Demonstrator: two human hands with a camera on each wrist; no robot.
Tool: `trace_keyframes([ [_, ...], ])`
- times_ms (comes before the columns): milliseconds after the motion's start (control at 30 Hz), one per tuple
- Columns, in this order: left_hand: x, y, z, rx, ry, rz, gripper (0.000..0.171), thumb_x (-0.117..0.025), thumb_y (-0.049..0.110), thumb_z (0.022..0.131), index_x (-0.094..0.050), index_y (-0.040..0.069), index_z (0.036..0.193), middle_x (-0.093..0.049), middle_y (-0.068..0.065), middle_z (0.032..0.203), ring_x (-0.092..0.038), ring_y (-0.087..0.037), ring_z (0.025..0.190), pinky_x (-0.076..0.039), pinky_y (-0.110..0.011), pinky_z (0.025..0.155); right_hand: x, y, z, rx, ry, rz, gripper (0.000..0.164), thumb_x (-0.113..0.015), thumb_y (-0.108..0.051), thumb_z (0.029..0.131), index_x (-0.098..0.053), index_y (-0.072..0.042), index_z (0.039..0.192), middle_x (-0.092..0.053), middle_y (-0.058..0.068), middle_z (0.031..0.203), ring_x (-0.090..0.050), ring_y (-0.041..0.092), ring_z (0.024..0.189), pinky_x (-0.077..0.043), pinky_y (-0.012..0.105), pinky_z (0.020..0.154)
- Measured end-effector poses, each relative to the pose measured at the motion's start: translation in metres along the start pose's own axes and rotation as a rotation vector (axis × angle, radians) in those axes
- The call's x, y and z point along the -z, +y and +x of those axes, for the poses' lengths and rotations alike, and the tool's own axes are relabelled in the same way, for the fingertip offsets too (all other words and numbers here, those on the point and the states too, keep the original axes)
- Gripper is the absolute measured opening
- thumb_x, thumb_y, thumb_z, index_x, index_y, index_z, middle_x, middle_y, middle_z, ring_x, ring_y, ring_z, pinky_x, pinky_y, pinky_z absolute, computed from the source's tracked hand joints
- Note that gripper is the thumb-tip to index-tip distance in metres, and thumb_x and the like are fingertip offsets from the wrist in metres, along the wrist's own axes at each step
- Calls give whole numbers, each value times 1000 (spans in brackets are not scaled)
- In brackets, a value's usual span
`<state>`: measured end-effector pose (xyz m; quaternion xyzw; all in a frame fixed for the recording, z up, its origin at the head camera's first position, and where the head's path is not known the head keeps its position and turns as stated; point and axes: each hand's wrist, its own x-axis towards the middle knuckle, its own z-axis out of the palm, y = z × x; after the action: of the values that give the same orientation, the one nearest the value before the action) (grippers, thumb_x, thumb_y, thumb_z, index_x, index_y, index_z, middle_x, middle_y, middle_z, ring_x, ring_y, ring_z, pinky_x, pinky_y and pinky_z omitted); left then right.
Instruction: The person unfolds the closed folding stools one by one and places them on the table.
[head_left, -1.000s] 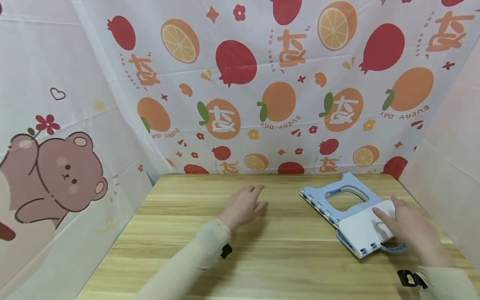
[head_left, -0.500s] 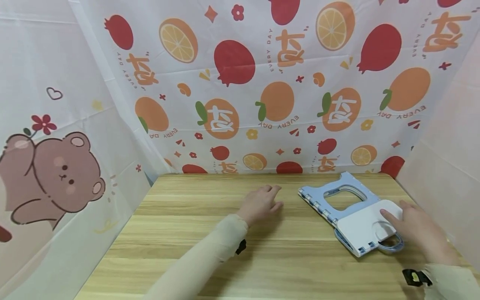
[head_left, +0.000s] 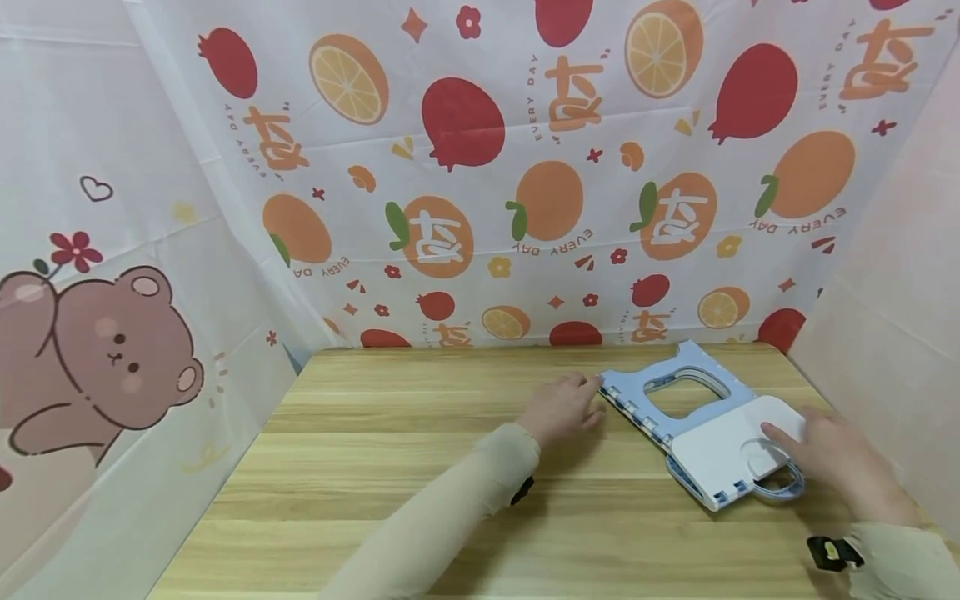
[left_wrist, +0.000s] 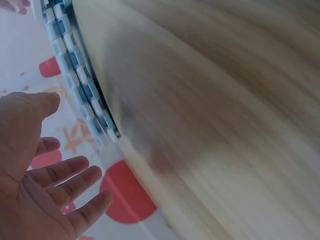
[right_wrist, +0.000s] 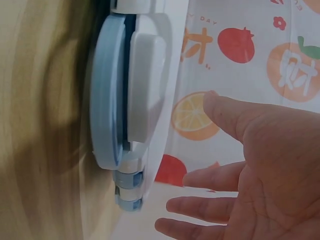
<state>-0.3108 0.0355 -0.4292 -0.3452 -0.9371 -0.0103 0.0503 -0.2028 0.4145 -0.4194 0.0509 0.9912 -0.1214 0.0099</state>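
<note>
A folded plastic stool, light blue and white, lies flat on the wooden table at the right in the head view. Its white panel (head_left: 712, 446) faces up at the near end, and a light blue carry handle (right_wrist: 107, 95) sticks out there. My left hand (head_left: 562, 410) is beside the far left corner of the hinged edge (left_wrist: 75, 65), fingers extended; whether a fingertip touches is unclear. Loosely spread, my right hand (head_left: 836, 454) hovers at the white panel's right edge. The right wrist view shows its fingers and thumb apart from the stool, nothing held.
The wooden table (head_left: 360, 467) carries the stool. Behind it hangs a fruit-printed white curtain (head_left: 525, 283), and a bear-printed one (head_left: 225, 300) closes the left side. A plain pale curtain (head_left: 885, 333) stands close to the right hand.
My left hand has moved right across the table to the stool's hinged corner. My right hand shifted slightly right, off the white panel's top toward its edge. The stool has stayed nearly still.
</note>
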Motion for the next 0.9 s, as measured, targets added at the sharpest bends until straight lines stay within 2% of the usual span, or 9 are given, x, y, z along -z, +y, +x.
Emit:
trace_keyframes([
  [200, -2, 19, 14, -18, -65, 26, 60, -60, 49, 109, -45, 27, 162, -55, -1, 161, -54, -17, 148, -53, -36, 116, -6, 1, 5, 8, -18, -11, 100, -49, -61, 109, -38, 35, 135, -53, 55, 127, -55, 70, 114, -50, 75, 97],
  [300, -5, 25, 19, -47, -77, 49, 62, -59, 49, 109, -40, 30, 166, -49, 1, 167, -47, -18, 155, -47, -37, 122, -6, 0, 5, -11, -52, -10, 103, -48, -62, 108, -36, 36, 137, -50, 55, 132, -54, 70, 117, -50, 76, 98],
  [433, -9, 32, 24, -53, -101, 28, 63, -59, 47, 110, -36, 33, 168, -42, 3, 172, -41, -18, 159, -43, -39, 126, -4, -2, 4, -37, -105, -14, 107, -46, -65, 108, -34, 36, 138, -45, 56, 136, -51, 70, 121, -48, 76, 101],
  [600, -9, 39, 28, -43, -109, -7, 65, -59, 46, 110, -34, 34, 168, -40, 3, 173, -41, -19, 159, -43, -39, 126, -3, -4, 3, -52, -138, -3, 109, -45, -67, 107, -33, 36, 139, -41, 57, 140, -47, 72, 126, -45, 77, 104],
  [900, -12, 47, 35, -73, -97, 38, 66, -59, 45, 110, -32, 33, 170, -40, 3, 173, -45, -18, 156, -46, -36, 123, -5, -6, 2, -61, -156, 0, 107, -50, -66, 106, -35, 35, 139, -42, 56, 141, -49, 69, 126, -47, 77, 103],
])
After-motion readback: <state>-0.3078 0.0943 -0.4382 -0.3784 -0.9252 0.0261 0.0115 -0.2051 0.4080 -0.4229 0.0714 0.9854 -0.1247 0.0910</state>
